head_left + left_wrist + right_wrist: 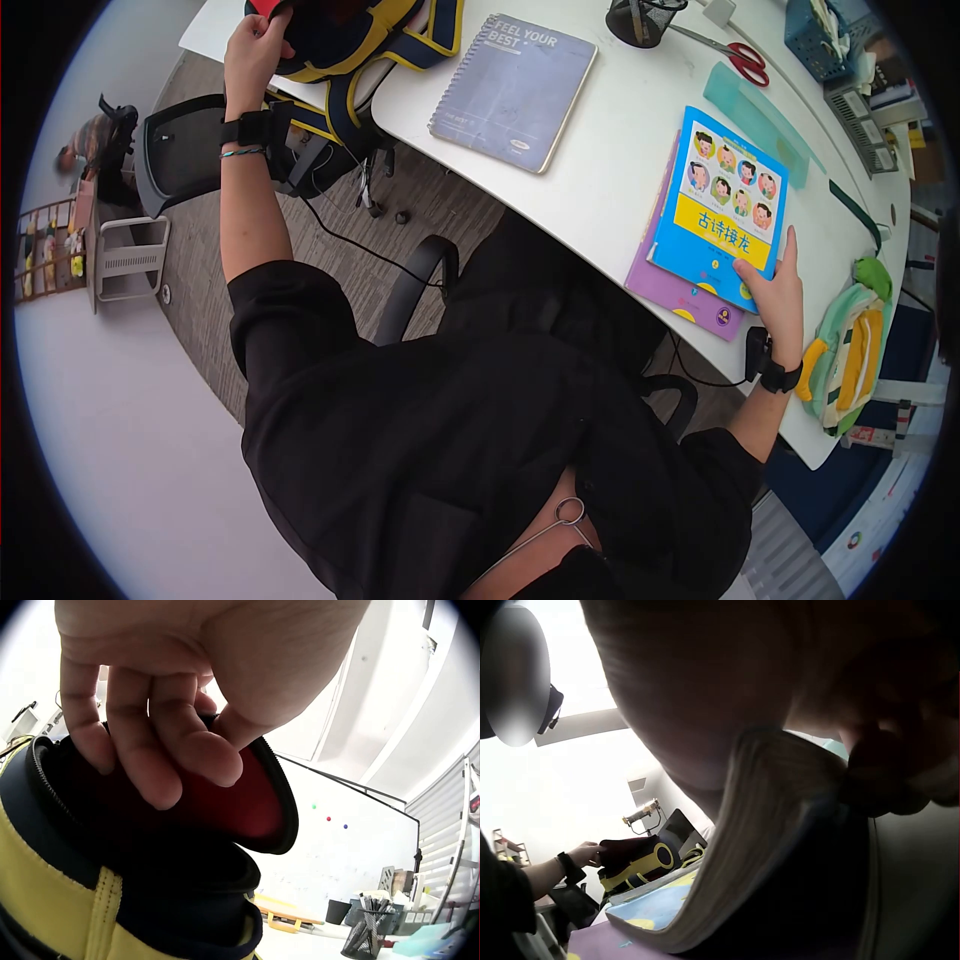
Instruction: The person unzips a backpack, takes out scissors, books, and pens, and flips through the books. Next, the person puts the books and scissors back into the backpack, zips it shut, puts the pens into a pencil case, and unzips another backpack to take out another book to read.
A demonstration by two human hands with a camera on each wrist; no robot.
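My left hand (256, 55) pinches the lid flap of a navy and yellow backpack (400, 48) at the upper left of the head view. In the left wrist view, the zipped flap (270, 806) stands raised, its red lining showing, and the bag's mouth gapes below the fingers. At the desk's right side, my right hand (782, 305) grips the lower corner of a blue book (735, 215), thumb on the cover. Under it lies a purple book (690, 305), mostly covered. Page edges of the blue book (742, 817) bend up near the palm in the right wrist view.
A grey spiral notebook (520, 95) lies between bag and books on the white desk (610, 140). Farther back are a mesh pen holder (640, 22), red-handled scissors (748, 65) and a teal translucent sheet (745, 105). A green and yellow pouch (850, 350) sits at the right edge.
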